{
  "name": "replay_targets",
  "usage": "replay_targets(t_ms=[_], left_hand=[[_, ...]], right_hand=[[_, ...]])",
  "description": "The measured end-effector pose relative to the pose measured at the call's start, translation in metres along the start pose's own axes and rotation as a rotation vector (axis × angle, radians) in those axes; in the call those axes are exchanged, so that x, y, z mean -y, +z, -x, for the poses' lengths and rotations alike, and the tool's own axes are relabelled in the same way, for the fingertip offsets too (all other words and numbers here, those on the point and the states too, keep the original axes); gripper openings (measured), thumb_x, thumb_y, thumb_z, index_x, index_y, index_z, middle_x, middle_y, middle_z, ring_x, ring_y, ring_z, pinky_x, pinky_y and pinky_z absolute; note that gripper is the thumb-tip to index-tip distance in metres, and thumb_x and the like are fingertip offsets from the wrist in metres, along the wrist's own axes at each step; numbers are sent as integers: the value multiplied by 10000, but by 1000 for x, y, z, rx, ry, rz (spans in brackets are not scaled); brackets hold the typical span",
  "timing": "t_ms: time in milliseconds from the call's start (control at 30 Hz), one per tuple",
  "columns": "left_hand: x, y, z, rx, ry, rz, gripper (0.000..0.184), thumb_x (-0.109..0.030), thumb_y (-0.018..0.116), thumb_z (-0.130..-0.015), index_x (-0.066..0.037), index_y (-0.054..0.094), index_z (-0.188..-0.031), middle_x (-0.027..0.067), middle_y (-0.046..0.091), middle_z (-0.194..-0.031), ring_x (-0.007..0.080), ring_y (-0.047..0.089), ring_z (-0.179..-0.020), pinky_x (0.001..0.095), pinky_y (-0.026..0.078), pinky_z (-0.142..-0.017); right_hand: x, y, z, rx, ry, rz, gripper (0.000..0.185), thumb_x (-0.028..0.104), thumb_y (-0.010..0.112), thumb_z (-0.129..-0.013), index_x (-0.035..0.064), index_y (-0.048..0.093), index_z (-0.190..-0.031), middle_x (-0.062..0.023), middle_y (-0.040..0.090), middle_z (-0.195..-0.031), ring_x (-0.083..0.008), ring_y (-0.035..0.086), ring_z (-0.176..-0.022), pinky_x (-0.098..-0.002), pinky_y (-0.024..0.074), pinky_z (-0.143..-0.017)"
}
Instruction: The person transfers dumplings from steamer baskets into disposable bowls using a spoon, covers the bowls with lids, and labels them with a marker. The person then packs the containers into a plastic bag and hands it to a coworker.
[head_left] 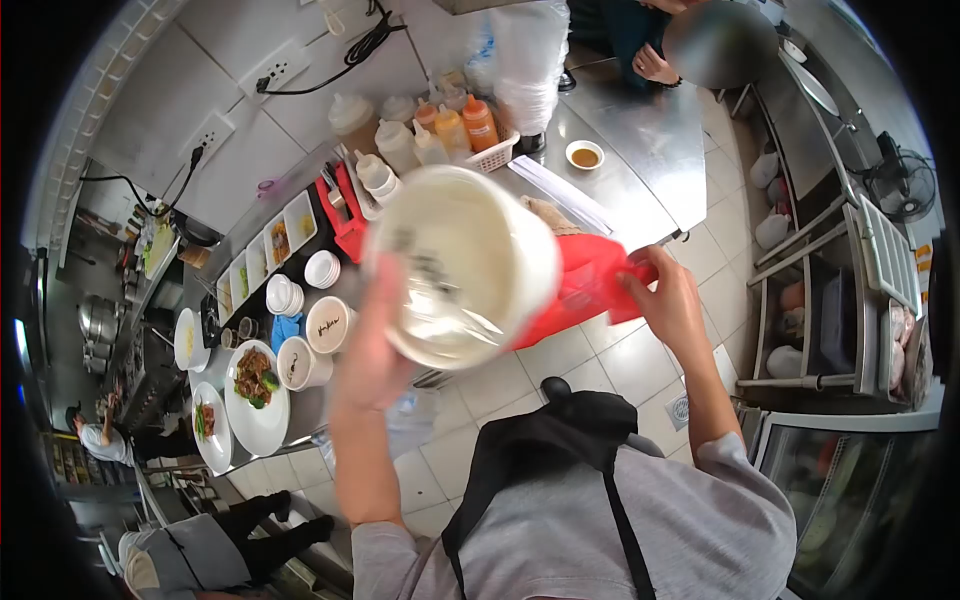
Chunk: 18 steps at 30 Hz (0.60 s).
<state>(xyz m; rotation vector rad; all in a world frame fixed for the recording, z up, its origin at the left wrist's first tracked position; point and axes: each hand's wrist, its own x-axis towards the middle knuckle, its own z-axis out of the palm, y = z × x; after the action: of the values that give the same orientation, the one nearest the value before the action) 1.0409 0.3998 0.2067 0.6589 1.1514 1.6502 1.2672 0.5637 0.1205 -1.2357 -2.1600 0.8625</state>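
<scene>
Close to the camera, a big white takeout tub [530, 260] is tilted so that its round top faces me. Clear film or a clear lid covers it, with dark blurred marks on it. My left hand [375, 340], smeared by motion, grips the tub's near left side. To the right, my right hand [662, 292] pinches the edge of a red plastic bag [575, 285], which hangs partly behind the tub.
Squeeze bottles [450, 128] stand along the wall. A small sauce bowl [585, 155] sits on the steel counter. Lidded tubs [328, 325] and plates of food [256, 395] lie left. Other people [215, 550] are nearby.
</scene>
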Motion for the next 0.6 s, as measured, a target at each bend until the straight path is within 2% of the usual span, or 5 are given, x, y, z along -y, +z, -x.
replay_targets(t_ms=[167, 267, 333, 433, 600], left_hand=[[67, 36, -36, 205, -332, -60, 601, -447, 377, -948, 1, 312, -1343, 120, 431, -1325, 154, 406, -1224, 302, 301, -1039], [110, 29, -60, 25, -193, 19, 537, -406, 374, -958, -29, 331, -1338, 94, 470, -1285, 167, 468, -1170, 325, 393, -976], [132, 24, -72, -13, -32, -48, 531, -404, 386, -957, -22, 354, -1324, 96, 479, -1273, 164, 454, -1177, 311, 364, -988], [142, 16, -81, 16, 27, -233, 512, -388, 405, -955, -12, 384, -1303, 99, 492, -1248, 159, 435, -1179, 296, 335, -996], [154, -4, -106, 120, -10, -574, 489, -372, 436, -948, 8, 422, -1256, 113, 503, -1206, 162, 455, -1125, 290, 332, -979]], right_hand=[[-36, 18, -23, 55, 24, -486, 216, 132, 587, -847, -13, 541, -1000, -88, 606, -685, -109, 561, -601, -263, 433, -534], [-31, 19, -13, 170, 119, -632, 226, 96, 555, -863, -12, 511, -1057, -49, 586, -680, -88, 531, -595, -241, 418, -531], [-41, 27, -18, 234, 129, -743, 274, 68, 550, -847, 1, 472, -1102, -36, 576, -708, -94, 527, -620, -238, 435, -591], [-49, 33, -40, -30, 159, -1111, 262, 37, 529, -836, 7, 463, -1088, -38, 559, -759, -93, 522, -678, -232, 433, -638], [-28, 23, -73, -123, 96, -1129, 157, 21, 459, -858, 46, 454, -1013, -35, 507, -845, -71, 439, -700, -212, 377, -610]])
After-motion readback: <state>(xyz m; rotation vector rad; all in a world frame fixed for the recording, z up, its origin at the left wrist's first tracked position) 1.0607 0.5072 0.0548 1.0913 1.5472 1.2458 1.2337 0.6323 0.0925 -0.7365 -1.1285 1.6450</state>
